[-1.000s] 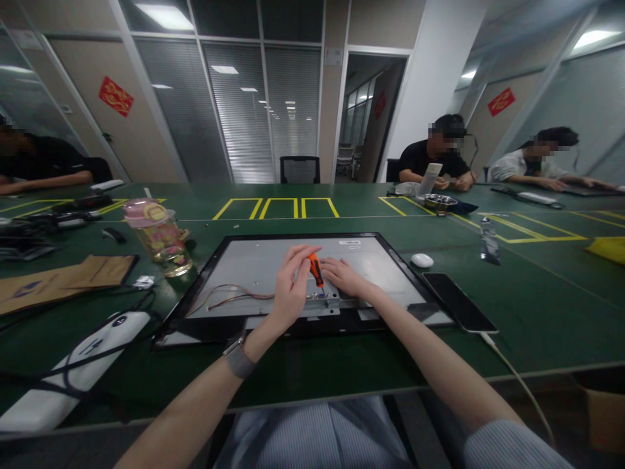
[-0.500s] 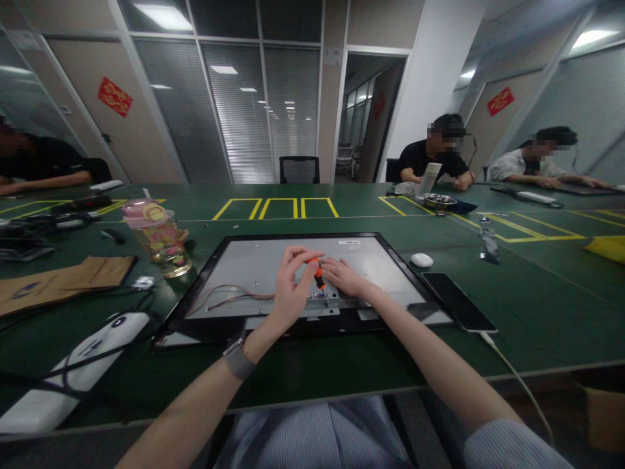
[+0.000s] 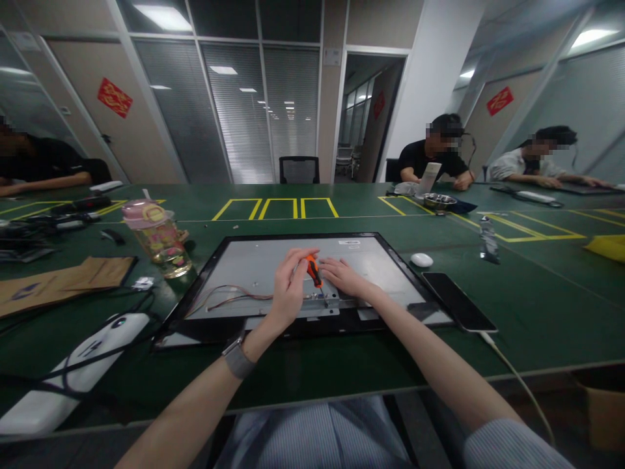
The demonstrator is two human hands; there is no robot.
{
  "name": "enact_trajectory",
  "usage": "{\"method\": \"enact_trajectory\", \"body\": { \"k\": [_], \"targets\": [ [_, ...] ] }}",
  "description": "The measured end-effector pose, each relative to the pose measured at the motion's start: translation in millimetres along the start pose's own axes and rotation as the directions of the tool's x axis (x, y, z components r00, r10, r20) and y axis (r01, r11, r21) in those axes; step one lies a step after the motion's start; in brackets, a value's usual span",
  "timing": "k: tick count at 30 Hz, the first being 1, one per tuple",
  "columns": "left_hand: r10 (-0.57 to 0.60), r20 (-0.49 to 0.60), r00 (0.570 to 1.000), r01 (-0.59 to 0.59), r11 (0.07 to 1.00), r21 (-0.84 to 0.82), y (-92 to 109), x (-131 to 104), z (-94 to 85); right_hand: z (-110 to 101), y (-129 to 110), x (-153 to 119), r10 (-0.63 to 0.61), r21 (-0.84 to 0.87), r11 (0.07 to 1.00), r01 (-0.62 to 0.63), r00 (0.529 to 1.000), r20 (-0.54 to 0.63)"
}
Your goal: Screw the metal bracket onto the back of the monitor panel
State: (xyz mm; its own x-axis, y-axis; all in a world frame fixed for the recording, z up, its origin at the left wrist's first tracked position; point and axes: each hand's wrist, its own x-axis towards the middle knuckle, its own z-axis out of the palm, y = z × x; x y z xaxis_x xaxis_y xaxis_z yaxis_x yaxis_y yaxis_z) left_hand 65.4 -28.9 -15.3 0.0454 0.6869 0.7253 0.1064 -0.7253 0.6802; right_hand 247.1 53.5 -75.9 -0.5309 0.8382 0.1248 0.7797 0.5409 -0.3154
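On tbl, L grip clamped on screwdriver, R grip apart, flat on panel, phone, bottle nr

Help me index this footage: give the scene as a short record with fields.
Left hand: holds orange-and-black screwdriver, tip downward
Right hand: lies open on panel
Panel: grey back, black border, flat on green table
On panel: thin wires, metal bracket
Left of panel: pink-lidded bottle
Right of panel: phone, small white object
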Motion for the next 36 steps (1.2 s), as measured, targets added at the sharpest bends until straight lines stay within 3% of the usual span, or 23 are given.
{"method": "enact_trajectory", "body": {
  "k": [6,18,25,32,36],
  "targets": [
    [0.024,-0.049,0.998,-0.02,0.997,0.076,-3.1,1.2,0.4,2.4,3.9,0.9,-0.005,0.004,1.0,0.005,1.0,0.005],
    [-0.068,0.073,0.995,0.077,0.988,-0.132,-4.2,3.7,1.5,5.9,5.5,2.1,-0.026,-0.02,0.999,0.025,0.999,-0.032],
    [-0.01,-0.037,0.999,0.011,0.999,0.035,-10.4,2.1,1.6,3.9,5.5,1.8,-0.018,-0.005,1.0,0.018,1.0,-0.006],
    [-0.04,0.071,0.997,0.046,0.995,-0.088,-5.6,1.3,1.9,1.3,2.2,0.4,-0.019,-0.005,1.0,0.019,1.0,-0.004],
    [-0.02,0.013,1.0,0.02,1.0,-0.005,-7.2,2.1,1.7,1.5,2.5,0.5,-0.028,-0.001,1.0,0.028,1.0,-0.008]
  ]
}}
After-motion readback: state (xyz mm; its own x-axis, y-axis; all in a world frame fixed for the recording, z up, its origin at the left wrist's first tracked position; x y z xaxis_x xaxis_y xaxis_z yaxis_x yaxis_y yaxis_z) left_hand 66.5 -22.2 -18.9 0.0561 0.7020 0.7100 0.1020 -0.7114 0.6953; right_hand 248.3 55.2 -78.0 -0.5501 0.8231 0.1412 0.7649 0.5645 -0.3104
